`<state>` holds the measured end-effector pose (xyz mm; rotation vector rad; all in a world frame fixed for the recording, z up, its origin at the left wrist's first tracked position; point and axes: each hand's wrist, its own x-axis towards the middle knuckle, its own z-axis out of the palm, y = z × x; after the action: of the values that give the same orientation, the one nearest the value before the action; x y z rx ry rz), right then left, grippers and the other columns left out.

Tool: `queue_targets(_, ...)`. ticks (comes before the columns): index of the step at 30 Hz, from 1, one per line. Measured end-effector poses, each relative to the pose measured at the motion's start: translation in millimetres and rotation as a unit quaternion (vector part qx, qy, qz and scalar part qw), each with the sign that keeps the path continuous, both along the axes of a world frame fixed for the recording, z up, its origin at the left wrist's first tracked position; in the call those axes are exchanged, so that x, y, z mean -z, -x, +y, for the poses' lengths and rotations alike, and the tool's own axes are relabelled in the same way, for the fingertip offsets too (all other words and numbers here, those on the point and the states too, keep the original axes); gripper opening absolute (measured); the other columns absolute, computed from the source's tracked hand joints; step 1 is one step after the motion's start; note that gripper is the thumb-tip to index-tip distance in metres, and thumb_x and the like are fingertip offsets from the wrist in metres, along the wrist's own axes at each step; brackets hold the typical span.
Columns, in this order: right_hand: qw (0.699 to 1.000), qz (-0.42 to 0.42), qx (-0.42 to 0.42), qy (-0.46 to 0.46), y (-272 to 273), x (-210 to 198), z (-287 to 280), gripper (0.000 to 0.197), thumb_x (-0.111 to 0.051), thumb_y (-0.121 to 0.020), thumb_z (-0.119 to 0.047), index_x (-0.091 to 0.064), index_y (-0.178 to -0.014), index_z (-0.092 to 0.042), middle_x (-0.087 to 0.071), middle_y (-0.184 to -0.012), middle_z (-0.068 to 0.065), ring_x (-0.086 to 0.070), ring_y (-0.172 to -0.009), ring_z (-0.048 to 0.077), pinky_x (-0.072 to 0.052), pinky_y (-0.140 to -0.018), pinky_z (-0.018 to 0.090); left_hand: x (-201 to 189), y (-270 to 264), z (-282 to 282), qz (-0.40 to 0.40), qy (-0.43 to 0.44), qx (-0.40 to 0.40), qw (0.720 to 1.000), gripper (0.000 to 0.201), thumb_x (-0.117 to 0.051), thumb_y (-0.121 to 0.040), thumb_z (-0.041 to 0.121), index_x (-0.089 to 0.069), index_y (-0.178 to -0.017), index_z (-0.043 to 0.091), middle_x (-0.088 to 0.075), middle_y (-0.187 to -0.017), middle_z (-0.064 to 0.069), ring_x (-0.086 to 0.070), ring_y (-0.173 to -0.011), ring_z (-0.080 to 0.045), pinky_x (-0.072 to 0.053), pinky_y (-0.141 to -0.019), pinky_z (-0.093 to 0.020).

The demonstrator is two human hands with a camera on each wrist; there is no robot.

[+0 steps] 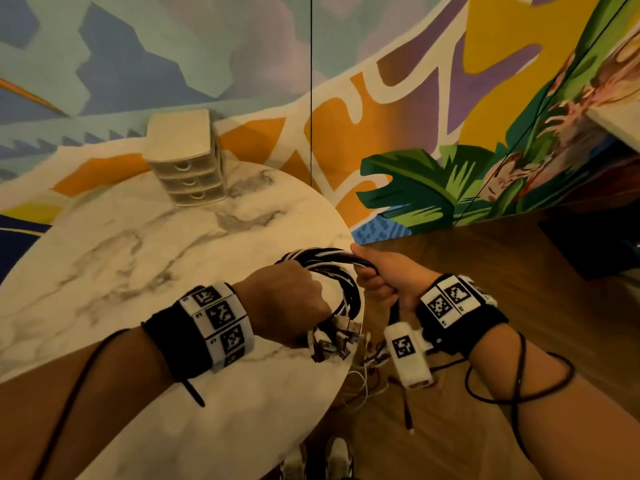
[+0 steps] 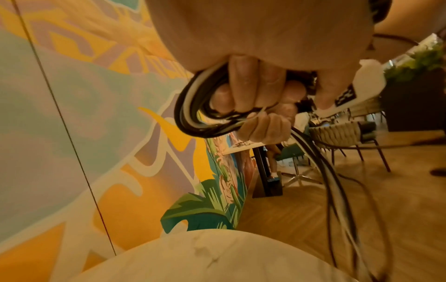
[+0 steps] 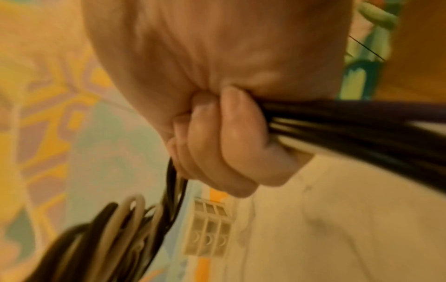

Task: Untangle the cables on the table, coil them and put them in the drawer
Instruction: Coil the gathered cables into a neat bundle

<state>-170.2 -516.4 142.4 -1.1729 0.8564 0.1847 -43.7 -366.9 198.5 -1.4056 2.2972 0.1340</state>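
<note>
- Left hand (image 1: 287, 299), lower centre of the head view: fingers clenched round the looped bundle of black and white cables (image 1: 332, 261).
- Right hand (image 1: 384, 275), just right of it: fingers wrapped round the same bundle, over the edge of the round white marble table (image 1: 138, 244).
- Loose plug ends (image 1: 332, 341) dangle below the left hand.
- Judgement: keep loops even, tuck the ends in, then carry the bundle to the small cream three-drawer unit (image 1: 187, 161), upper left, all drawers closed.
</note>
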Motion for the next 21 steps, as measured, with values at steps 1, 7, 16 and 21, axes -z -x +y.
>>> queue_targets(1,0.998,-0.013,0.020,-0.050,0,4,2,0.058,-0.036,-0.094,-0.056,-0.032,-0.048,-0.021,-0.024,-0.039,-0.007,-0.018,-0.029,0.006,-0.008,-0.035,0.013,1,-1,1,0.023,0.012,-0.003,1.000,0.035,-0.045,-0.091,0.044,-0.064,-0.095,0.015,-0.070,-0.089,-0.006,-0.065,-0.079,-0.027,-0.048,-0.070,-0.032)
queue_targets(7,0.962,-0.087,-0.004,-0.260,-6,4,14,0.052,-0.044,-0.084,-0.055,-0.036,-0.045,-0.021,-0.029,-0.034,-0.008,-0.025,-0.026,0.004,-0.015,-0.031,0.011,4,-19,-3,-0.004,0.008,-0.061,0.998,0.031,-0.046,-0.090,0.039,-0.065,-0.094,0.015,-0.069,-0.089,-0.005,-0.064,-0.080,-0.026,-0.045,-0.070,-0.031)
queue_targets(16,0.996,-0.042,0.008,-0.078,-9,-14,19,0.047,-0.040,-0.097,-0.046,-0.036,-0.058,-0.020,-0.026,-0.040,-0.007,-0.019,-0.030,0.004,-0.012,-0.030,0.013,1,-27,3,-0.018,-0.023,-0.067,0.997,0.032,-0.046,-0.088,0.041,-0.063,-0.105,0.020,-0.068,-0.094,-0.003,-0.063,-0.085,-0.023,-0.043,-0.071,-0.029)
queue_targets(21,0.999,-0.028,0.012,-0.045,-11,-13,22,0.047,-0.043,-0.096,-0.046,-0.036,-0.057,-0.020,-0.027,-0.041,-0.007,-0.019,-0.031,0.005,-0.012,-0.031,0.013,2,-23,8,0.025,-0.042,-0.055,0.997,0.037,-0.044,-0.090,0.047,-0.064,-0.098,0.017,-0.067,-0.089,-0.004,-0.061,-0.081,-0.023,-0.043,-0.071,-0.028)
